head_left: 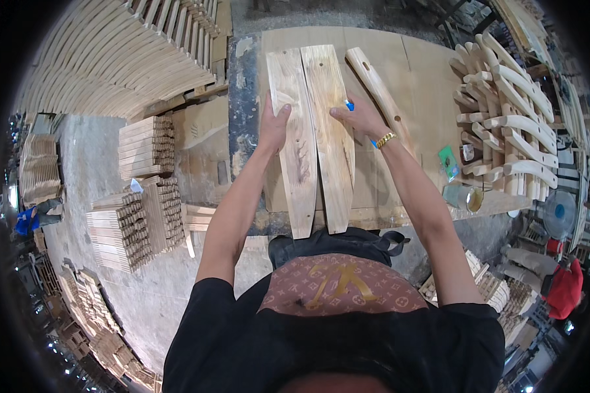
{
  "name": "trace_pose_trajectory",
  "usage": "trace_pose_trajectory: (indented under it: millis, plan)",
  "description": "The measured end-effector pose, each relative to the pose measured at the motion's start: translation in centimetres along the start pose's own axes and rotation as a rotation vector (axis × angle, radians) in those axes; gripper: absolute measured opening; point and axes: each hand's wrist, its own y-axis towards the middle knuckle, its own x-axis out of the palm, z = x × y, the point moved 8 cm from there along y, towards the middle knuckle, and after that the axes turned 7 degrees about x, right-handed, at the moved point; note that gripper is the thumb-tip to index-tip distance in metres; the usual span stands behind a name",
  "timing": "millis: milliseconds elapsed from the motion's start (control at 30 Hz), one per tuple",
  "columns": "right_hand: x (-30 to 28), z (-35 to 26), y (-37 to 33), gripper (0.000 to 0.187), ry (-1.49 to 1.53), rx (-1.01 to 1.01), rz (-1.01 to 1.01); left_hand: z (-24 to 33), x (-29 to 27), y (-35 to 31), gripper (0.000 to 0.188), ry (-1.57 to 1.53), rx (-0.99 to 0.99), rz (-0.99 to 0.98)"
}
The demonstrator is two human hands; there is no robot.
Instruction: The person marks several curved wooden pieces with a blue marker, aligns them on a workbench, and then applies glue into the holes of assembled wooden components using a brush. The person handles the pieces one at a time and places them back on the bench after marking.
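Pinching the left board (296, 147) in my left hand (276, 124) and the right board (332, 147) in my right hand (362, 118), I am holding the pair side by side at the frame's centre. Both thumbs are lying on the upper faces; the other fingers are curling round the outer edges, partly hidden, so I am only guessing at their pressure. The narrow ends are overhanging the near edge of the worktop (432, 78); whether the rest is lying flat, I cannot tell. The left board is sitting slightly lower in the frame, so levelling the ends is probably calling for a gentle nudge upward, with matched pressure from both thumbs. A wooden bar (377, 88) with holes is lying just beside my right hand, so swinging outward is risking a knock.
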Motion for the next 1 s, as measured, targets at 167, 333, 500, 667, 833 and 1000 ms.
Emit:
trace_pose_trajectory:
  millis: [167,333,500,667,833,1000]
  plan:
    - [-0.2,2.0,-0.2,0.062,-0.030,0.010,0.029,1.5,0.5,-0.4,0.064,0.207,-0.019,-0.029]
    - [1.6,4.4,-3.7,0.046,0.073,0.157,-0.025,1.2,0.8,-4.9,0.088,0.230,-0.065,-0.007]
    - [1.4,3.9,-3.7,0.037,0.122,0.107,0.018,1.1,0.5,-5.1,0.096,0.396,-0.111,0.045]
    - [-0.2,5.6,-3.5,0.039,0.050,0.186,0.113,1.4,0.8,-4.5,0.096,0.393,-0.143,-0.028]
    - [-7.0,5.4,-8.4,0.048,0.068,0.186,0.517,2.4,-1.2,-7.6,0.089,0.554,-0.097,0.048]
    - [-2.2,5.1,-9.9,0.060,-0.136,0.063,0.388,3.6,2.2,-10.3,0.099,0.319,-0.308,-0.106]
